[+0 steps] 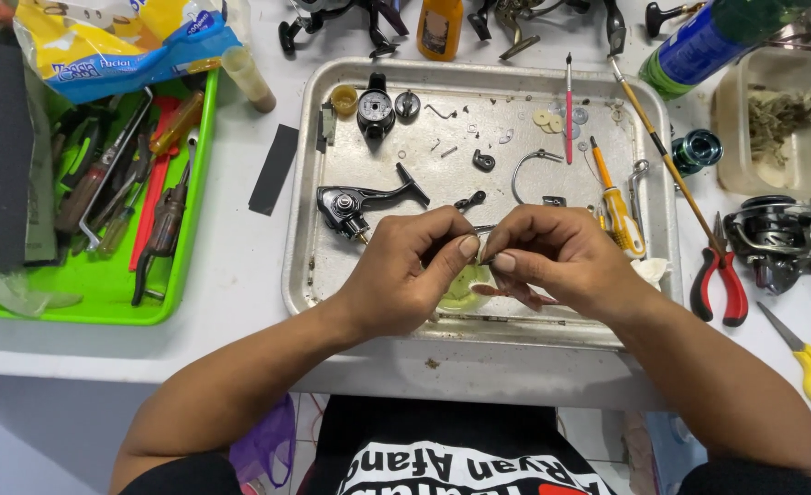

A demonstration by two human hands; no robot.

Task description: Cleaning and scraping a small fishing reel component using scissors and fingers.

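Steel tray (306,266): it sat in front of you as the landmark, its raised rim likely there to stop loose bits rolling off.
Left hand (403,275): you held it over the tray's near edge, fingers curled, thumb and forefinger pinched on one side of a small part.
Right hand (552,257): you pinched the other side of the same part, fingertips meeting your left; both hands gripped, neither relaxed.
Small part (480,249): tiny and pale, caught between your fingertips above the tray's near edge; what kind of piece it was I cannot tell. Holding it over the tray meant a drop would land inside.
Reel body (355,203): black, lying in the tray just beyond your left hand, close at reach.
Green cup (465,291): in the tray under your hands, mostly hidden.
Screwdriver (618,213): yellow-handled, at the tray's right side beside your right hand.
Pliers (719,275): red-handled, right of the tray on the table.
Green bin (112,302): left of the tray, holding spare tools apart from the small pieces.
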